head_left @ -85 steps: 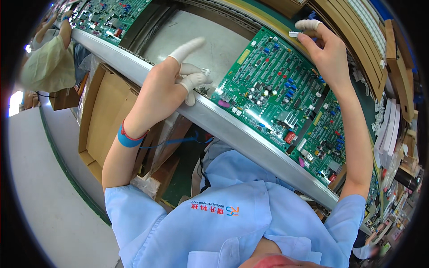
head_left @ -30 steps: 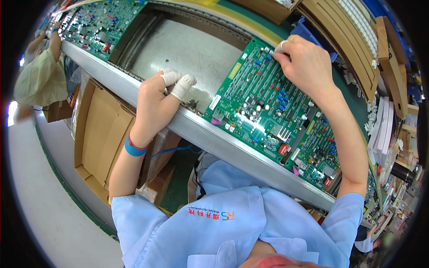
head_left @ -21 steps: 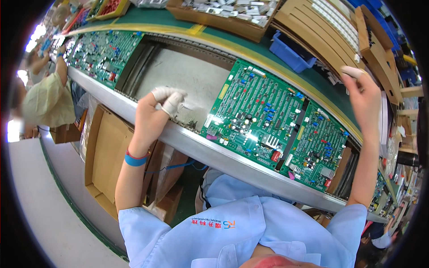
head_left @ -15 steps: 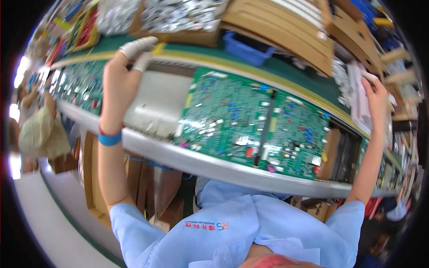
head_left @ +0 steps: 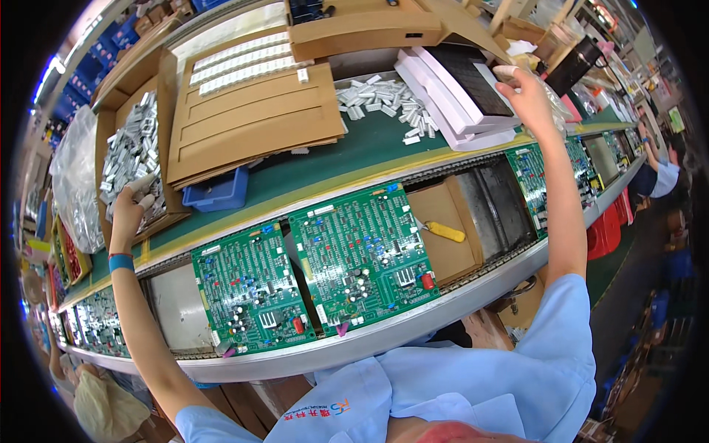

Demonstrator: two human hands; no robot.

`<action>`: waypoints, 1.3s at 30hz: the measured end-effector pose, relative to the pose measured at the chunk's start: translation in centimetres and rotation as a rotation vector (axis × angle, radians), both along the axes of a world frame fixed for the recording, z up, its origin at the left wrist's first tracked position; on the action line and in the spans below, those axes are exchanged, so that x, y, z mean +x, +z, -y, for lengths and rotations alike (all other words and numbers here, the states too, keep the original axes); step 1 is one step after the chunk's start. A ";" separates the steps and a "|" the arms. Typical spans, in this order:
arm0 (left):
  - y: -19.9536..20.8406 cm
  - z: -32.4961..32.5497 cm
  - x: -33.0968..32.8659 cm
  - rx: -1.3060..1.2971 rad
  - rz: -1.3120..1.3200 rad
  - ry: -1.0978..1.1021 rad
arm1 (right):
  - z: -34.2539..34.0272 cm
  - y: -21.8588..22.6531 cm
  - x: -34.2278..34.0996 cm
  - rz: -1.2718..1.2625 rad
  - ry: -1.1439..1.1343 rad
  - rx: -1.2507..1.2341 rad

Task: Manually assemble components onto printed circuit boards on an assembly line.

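Observation:
My left hand (head_left: 130, 209) is at the near side of a cardboard box (head_left: 176, 201), its white-capped fingertips spread among small silver metal pieces (head_left: 133, 148). No piece can be seen between them. At the upper right, my right hand (head_left: 529, 100) is by a black tray (head_left: 473, 80) on white foam blocks (head_left: 443, 100). Its capped finger and thumb are a little apart, with nothing visible between them. Below my arms, two green circuit boards, a left one (head_left: 247, 284) and a right one (head_left: 362, 258), lie side by side on the conveyor line.
A yellow-handled tool (head_left: 444, 231) lies on cardboard in the line. Behind the line are a blue bin (head_left: 216, 193), stacked cardboard sheets (head_left: 255, 125) bearing white strips, and loose silver pieces (head_left: 384, 100). The line's metal rail (head_left: 384, 321) runs in front of me. Other people are at both far sides.
The view has swung to the right. My left hand has moved from above the line into the box of silver pieces. My right hand is now beside the black tray.

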State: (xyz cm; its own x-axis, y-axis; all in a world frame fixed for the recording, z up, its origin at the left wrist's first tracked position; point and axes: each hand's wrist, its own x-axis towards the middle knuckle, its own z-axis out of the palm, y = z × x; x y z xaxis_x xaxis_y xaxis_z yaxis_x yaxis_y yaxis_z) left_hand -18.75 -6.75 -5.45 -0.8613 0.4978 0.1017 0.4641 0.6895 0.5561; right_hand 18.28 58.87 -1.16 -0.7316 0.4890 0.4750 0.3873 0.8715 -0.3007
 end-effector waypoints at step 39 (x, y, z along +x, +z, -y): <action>5.3 -1.7 16.3 0.266 0.022 0.053 | -17.0 -4.4 -7.2 0.222 0.122 0.594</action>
